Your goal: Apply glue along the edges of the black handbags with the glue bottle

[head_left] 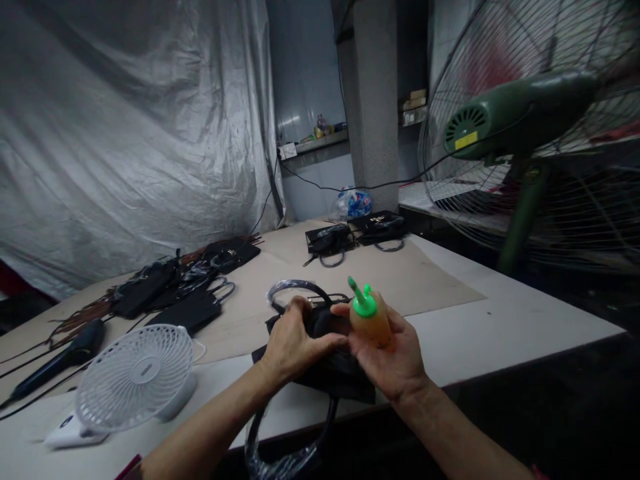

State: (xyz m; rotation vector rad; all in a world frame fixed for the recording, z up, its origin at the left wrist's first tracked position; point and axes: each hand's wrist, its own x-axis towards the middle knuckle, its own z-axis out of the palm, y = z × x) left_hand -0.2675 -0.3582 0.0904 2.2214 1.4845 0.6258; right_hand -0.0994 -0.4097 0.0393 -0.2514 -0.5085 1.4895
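A black handbag (330,373) lies at the near edge of the table (500,320), its wrapped handles (295,290) arching above and below it. My left hand (293,343) is closed over the bag's top edge, fingers gripping the dark material. My right hand (393,357) holds a small orange squeeze bottle (371,323) with a green nozzle cap, upright in the palm, while its fingertips also touch the bag beside my left hand.
A small white desk fan (133,380) sits at the near left. A dark handheld tool (65,357) and several black bags (185,287) lie left. Two more bags (357,233) rest at the far end. A large green pedestal fan (525,127) stands right.
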